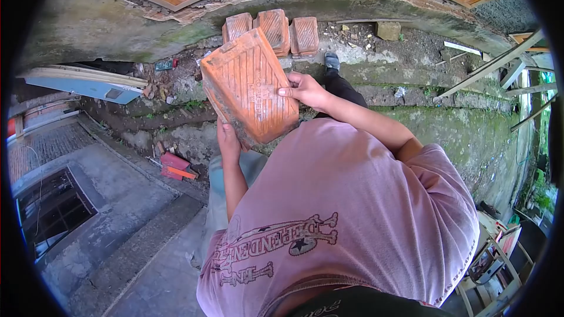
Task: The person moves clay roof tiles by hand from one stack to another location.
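Both my hands hold an orange clay roof tile, tilted in front of my chest. It has slanted ridges, raised lettering too worn to read and dirty edges. My right hand grips the right edge, thumb on the ridged face and fingers curled behind. At the lower left side, my left hand supports the tile, its fingertips partly hidden behind it. Beyond the held tile, similar clay tiles stand against the wall: one on the left, one in the middle and one on the right.
A mossy wall with exposed brick runs along the far side. A light blue panel and a red dustpan-like object lie to the left. At the right are a stone block and leaning wooden planks. The ground is uneven and stepped.
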The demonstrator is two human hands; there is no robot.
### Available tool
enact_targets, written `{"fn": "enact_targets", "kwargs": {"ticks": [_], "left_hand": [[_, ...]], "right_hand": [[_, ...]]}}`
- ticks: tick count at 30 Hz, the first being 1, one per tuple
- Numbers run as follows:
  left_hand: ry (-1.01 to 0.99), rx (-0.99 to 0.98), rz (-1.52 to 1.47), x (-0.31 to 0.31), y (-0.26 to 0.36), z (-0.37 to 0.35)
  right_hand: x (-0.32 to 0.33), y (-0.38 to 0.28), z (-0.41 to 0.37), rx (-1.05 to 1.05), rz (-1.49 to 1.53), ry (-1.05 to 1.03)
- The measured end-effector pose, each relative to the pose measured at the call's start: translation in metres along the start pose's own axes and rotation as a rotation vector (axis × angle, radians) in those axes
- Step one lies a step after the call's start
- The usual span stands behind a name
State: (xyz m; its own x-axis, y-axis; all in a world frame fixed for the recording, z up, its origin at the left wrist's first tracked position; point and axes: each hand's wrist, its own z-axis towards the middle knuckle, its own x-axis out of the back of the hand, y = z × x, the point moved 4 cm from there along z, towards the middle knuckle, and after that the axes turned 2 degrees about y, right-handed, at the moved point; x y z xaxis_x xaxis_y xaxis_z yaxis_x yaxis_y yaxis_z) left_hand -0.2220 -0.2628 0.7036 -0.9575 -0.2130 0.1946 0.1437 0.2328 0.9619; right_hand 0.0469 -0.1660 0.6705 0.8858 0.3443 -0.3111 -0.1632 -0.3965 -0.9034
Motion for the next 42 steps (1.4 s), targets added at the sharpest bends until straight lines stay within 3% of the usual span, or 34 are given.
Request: {"fn": "enact_targets", "kwargs": {"ticks": [12, 21, 24, 33, 40, 42], "left_hand": [[0.076, -0.035, 0.19, -0.054, 0.012, 0.083], [0.1, 0.081, 0.128, -0.154, 0.011, 0.172], [0.002, 0.145, 0.113, -0.181, 0.009, 0.203], [-0.147, 0.197, 0.061, -0.201, -0.093, 0.229], [-0.24, 0.418, 0.144, -0.185, -0.16, 0.197], [-0.29, 0.571, 0.04, -0.188, -0.183, 0.192]], "right_hand": [[0.064, -0.013, 0.103, -0.047, 0.097, -0.126], [0.179, -0.043, 0.172, -0.289, 0.11, -0.119], [0.214, -0.028, 0.189, -0.303, 0.121, -0.079], [0.229, 0.048, 0.152, -0.407, 0.234, 0.21], [0.199, 0.104, 0.1, -0.524, 0.375, 0.449], [0.2, 0.117, 0.098, -0.554, 0.372, 0.478]]}}
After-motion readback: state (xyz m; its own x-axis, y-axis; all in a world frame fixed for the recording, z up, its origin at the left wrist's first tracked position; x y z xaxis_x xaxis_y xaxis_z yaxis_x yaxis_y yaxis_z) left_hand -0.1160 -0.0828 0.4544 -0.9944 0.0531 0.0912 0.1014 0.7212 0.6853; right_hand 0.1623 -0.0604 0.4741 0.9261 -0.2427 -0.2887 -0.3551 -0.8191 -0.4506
